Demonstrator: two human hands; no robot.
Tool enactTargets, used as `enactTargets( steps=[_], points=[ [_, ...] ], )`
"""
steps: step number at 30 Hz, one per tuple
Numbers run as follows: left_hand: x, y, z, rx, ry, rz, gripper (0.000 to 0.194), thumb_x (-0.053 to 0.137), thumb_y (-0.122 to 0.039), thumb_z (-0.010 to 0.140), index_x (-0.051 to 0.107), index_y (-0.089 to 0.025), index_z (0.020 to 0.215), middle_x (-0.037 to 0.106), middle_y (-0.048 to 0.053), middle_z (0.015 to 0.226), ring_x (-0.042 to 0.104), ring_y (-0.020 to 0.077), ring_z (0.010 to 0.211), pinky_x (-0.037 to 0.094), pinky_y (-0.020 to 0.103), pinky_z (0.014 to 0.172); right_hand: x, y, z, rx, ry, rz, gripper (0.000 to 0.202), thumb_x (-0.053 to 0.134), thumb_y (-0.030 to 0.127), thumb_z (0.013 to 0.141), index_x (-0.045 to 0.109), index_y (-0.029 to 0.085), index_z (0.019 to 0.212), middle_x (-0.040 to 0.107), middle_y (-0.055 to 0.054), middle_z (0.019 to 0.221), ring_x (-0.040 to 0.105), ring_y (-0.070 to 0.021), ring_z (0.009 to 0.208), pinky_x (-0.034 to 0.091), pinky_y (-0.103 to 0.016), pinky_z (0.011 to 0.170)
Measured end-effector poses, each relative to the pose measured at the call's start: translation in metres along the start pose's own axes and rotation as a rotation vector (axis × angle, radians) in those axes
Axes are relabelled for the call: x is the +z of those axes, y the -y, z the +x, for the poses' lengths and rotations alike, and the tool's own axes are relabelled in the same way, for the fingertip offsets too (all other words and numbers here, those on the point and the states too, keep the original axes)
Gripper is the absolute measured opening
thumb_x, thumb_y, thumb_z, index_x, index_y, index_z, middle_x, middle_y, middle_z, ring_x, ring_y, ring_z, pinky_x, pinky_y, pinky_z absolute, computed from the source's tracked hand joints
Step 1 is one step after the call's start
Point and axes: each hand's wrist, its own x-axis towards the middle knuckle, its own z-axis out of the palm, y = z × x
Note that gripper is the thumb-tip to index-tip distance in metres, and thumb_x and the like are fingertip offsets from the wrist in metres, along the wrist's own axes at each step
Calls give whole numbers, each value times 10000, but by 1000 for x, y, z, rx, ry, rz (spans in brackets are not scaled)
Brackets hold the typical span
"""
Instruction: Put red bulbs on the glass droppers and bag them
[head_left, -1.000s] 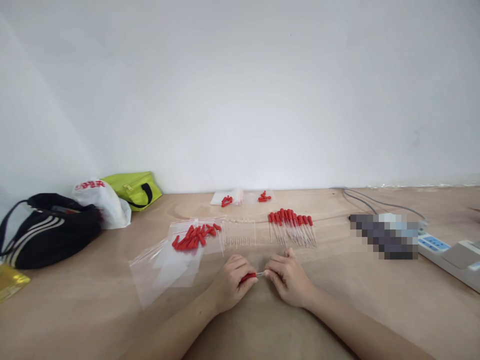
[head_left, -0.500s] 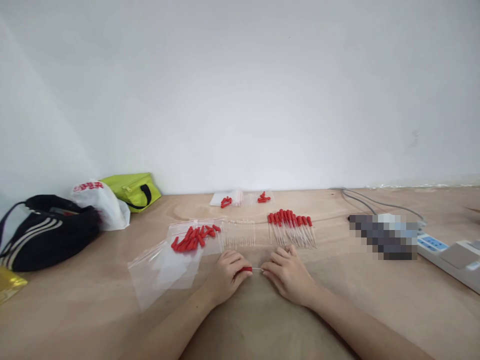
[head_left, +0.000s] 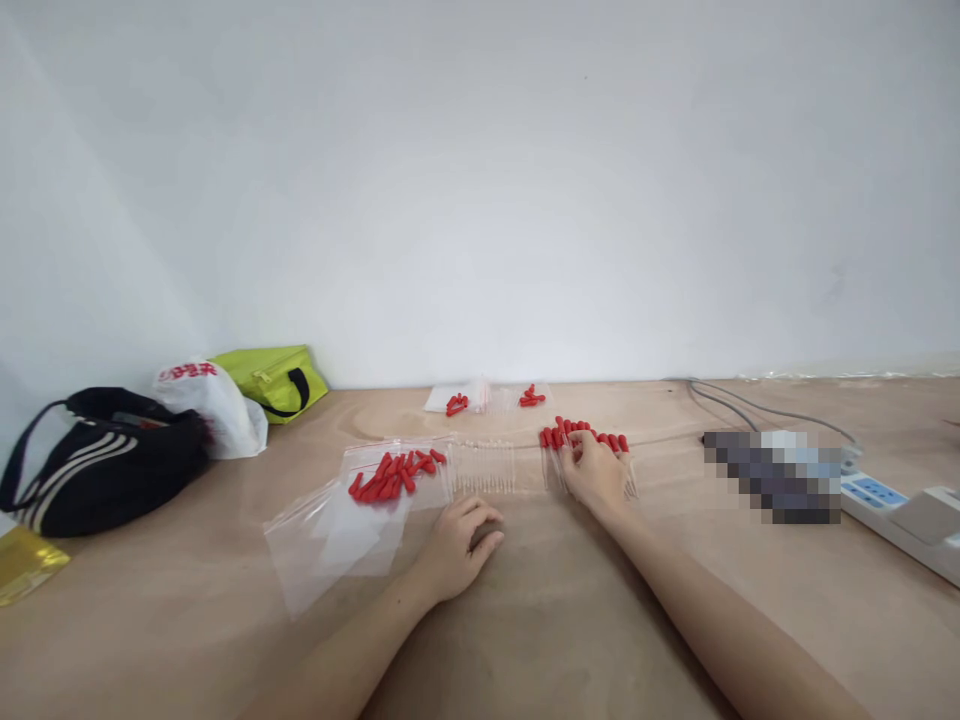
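My left hand [head_left: 461, 548] rests on the table with its thumb and fingers apart, nothing between them. My right hand [head_left: 594, 472] lies over a row of droppers, glass tubes with red rubber bulbs [head_left: 558, 436]. Its fingers are pinched at a dropper among the bulbs, partly hidden by the hand. Left of that row, thin bare glass tubes [head_left: 484, 468] lie side by side. Loose red rubber bulbs [head_left: 386, 480] are heaped on clear zip bags [head_left: 330, 545], beyond my left hand.
Near the wall, smaller groups of red bulbs [head_left: 457, 404] lie on plastic bags. A black bag [head_left: 112, 470], a white plastic bag [head_left: 214, 410] and a lime-green bag [head_left: 274, 380] stand at the left. A blurred-out object [head_left: 780, 475] and a power strip [head_left: 892, 515] with cables lie right.
The dropper held between both hands has left the front middle. My right hand has moved forward to the row of droppers. My left hand has let go and opened.
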Motion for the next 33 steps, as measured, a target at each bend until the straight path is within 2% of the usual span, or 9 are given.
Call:
enactTargets(
  steps=[5,10,14,18,20,22,23,28,33],
  points=[
    [-1,0,-1,0,13,-6,135,499,-160,779,580,-199,880,598,30,896,549,172,862,426,310,787,11,-1,3,-30,-10,-94,168,448,262,767,596,192,801,658,-41,733,555,-201,743,208,-350,756],
    [-1,1,-1,1,16,1,129,496,-175,787,580,-197,883,596,32,894,546,175,860,423,315,788,11,2,-4,-164,-54,-118,189,440,280,784,609,194,787,651,-43,690,549,-194,727,203,-328,715],
    [1,0,-1,16,6,21,125,491,-178,788,577,-195,878,595,29,887,547,170,849,424,296,772,15,26,-13,-240,46,-87,187,456,284,777,612,194,725,658,-40,720,551,-179,755,203,-319,706],
    [-2,7,0,28,-58,148,113,508,-208,783,581,-204,870,608,27,878,540,184,839,404,305,760,22,54,-18,-134,179,-93,211,448,289,777,608,177,856,663,-92,826,566,-215,823,224,-345,737],
    [-9,17,2,-56,-187,325,98,501,-242,792,591,-203,788,616,35,830,531,210,818,374,338,748,25,64,-17,-69,239,-96,254,455,279,764,585,151,942,655,-129,867,570,-242,858,239,-368,758],
    [-20,31,3,-232,-335,538,177,472,-277,810,586,-191,704,616,58,780,521,240,791,344,359,707,26,70,-15,-24,286,-92,276,452,270,759,574,131,965,654,-147,855,577,-260,865,250,-390,775],
    [-27,37,4,-293,-358,628,196,465,-298,812,589,-185,712,617,71,777,518,255,796,330,369,702,27,71,-14,-11,302,-87,273,447,267,760,576,126,955,655,-150,837,583,-264,854,256,-398,778],
    [-47,55,4,-430,-283,852,349,406,-424,816,615,-171,698,631,101,776,523,281,805,279,396,727,29,73,-12,16,333,-71,260,447,281,760,588,127,915,661,-147,776,606,-263,794,292,-404,761],
    [-46,55,4,-453,-214,877,337,420,-392,794,632,-159,675,646,115,788,544,283,808,259,398,737,31,72,-12,21,334,-53,264,451,269,753,585,134,937,662,-140,770,606,-260,805,314,-393,749]
  ],
)
